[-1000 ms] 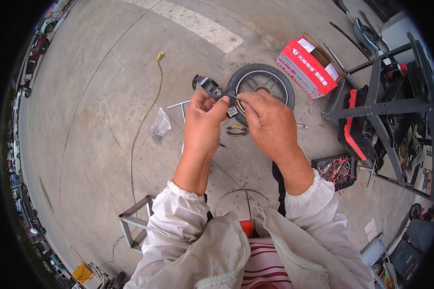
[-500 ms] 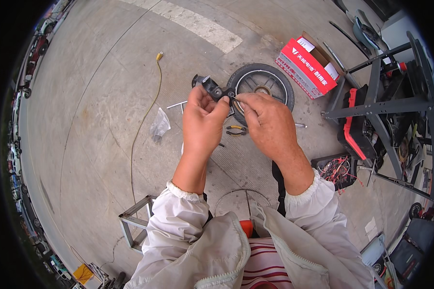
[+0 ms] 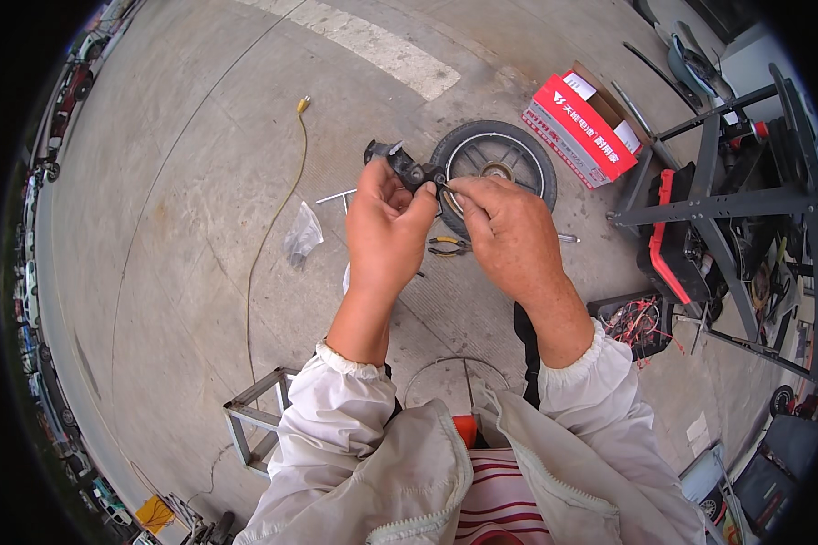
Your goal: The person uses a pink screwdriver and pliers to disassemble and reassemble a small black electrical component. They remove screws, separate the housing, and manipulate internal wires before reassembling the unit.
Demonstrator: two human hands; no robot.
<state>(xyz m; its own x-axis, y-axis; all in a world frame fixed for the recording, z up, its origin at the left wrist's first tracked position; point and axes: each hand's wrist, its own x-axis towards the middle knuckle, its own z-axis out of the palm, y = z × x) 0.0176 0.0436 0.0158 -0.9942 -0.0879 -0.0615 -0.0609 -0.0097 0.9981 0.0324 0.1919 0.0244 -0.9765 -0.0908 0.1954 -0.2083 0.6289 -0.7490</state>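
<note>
COMPONENT (image 3: 407, 170), BLACK AND COMPACT, IS GRIPPED ABOVE CONCRETE FLOOR (image 3: 182, 200)

Parked vehicles (image 3: 68, 95) are lined up along the far left edge, curved by the wide lens. A yellow object (image 3: 155, 514) is seen at lower left. A metal frame (image 3: 256, 418) is set on the floor, and above it a yellow cord (image 3: 302, 150) is stretched out, its plug end uppermost. To the right of the cord, a clear plastic bag (image 3: 303, 234) is left crumpled, with a metal rod (image 3: 334, 196) just beyond it.

At centre, the component is held up in front of the body by the left hand (image 3: 386, 222), its fingers curled around the underside and its thumb pressed near the right end. Pliers (image 3: 447, 245) with yellow and black handles are laid below. At the component's right end, the thumb and forefinger of the right hand (image 3: 507, 227) are brought together; what is pinched between them is too small to be told.

A spoked wheel (image 3: 482, 150) with a black tyre is partly hidden behind the hands. Farther right, an open red carton (image 3: 580, 127) is placed near the wheel. Red wires (image 3: 641, 320) are heaped in a dark tray (image 3: 647, 350), and a red-and-black case (image 3: 665, 238) is seen beside a dark metal rack (image 3: 727, 207).
</note>
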